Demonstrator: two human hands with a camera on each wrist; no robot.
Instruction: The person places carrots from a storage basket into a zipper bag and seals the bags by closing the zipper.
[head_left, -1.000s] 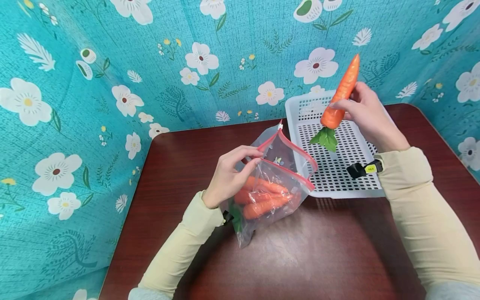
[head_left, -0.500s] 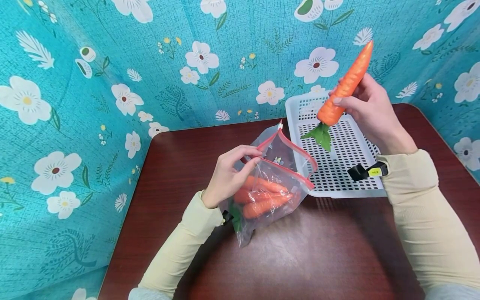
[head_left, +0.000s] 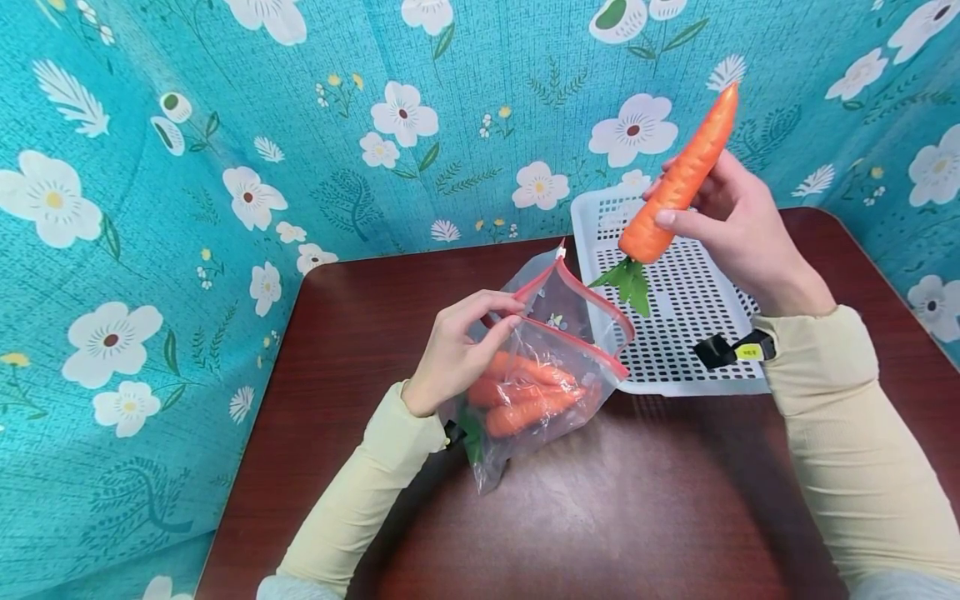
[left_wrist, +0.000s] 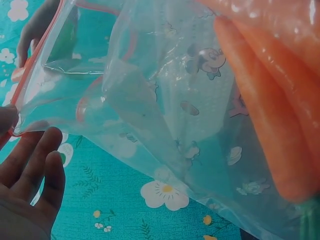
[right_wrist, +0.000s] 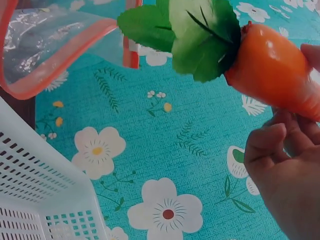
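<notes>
My right hand (head_left: 738,225) grips an orange carrot (head_left: 684,179) around its thick half, above the white basket. The carrot's tip points up and to the right, and its green leaves (right_wrist: 200,37) hang toward the bag. With thumb and fingers my left hand (head_left: 461,346) pinches the red-edged rim of a clear zip bag (head_left: 551,433), whose mouth gapes toward the basket. Several carrots (head_left: 525,400) lie inside the bag, their green tops at its lower left. In the left wrist view the bag's film shows small cartoon prints, with the carrots (left_wrist: 265,110) behind it.
The white perforated basket (head_left: 693,385) stands at the back right of the dark red-brown table (head_left: 585,517), beside the bag's mouth. A teal flowered cloth (head_left: 465,125) hangs right behind the table and along its sides.
My right hand rose a little and moved right with the carrot, then shifted it back leftward, its leaves swinging toward the bag's mouth. My left hand and the bag stayed in place.
</notes>
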